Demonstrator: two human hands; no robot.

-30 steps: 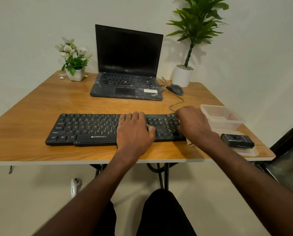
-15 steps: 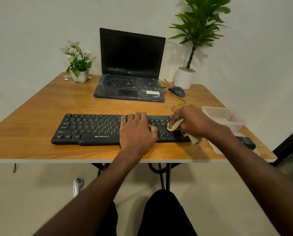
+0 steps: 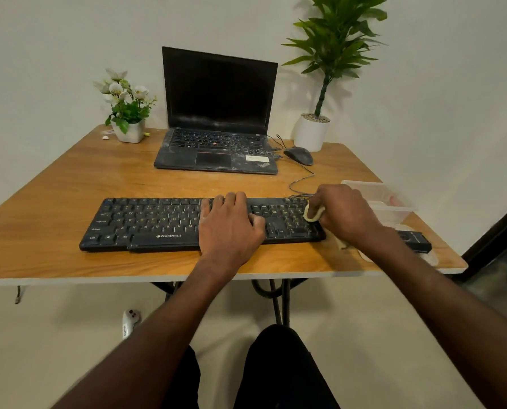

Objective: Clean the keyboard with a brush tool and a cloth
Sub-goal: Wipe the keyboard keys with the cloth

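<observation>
A black keyboard (image 3: pixel 154 222) lies across the near part of the wooden table (image 3: pixel 69 184). My left hand (image 3: pixel 231 225) rests flat on its middle keys, fingers straight. My right hand (image 3: pixel 343 214) grips a bunched pale yellow cloth (image 3: pixel 313 213) and presses it on the number pad at the keyboard's right end. A loose corner of the cloth shows under my right wrist. No brush is plainly visible.
A dusty open laptop (image 3: pixel 216 149) stands behind the keyboard, with a wired mouse (image 3: pixel 298 155) to its right. A flower pot (image 3: pixel 129 131) and a tall potted plant (image 3: pixel 311 131) sit at the back. A clear plastic box (image 3: pixel 393 202) and a black device (image 3: pixel 414 240) lie at the right edge.
My right hand has moved the cloth over the keyboard's right end, first towards the near keys, now up onto the number pad. My left hand has stayed flat on the keys.
</observation>
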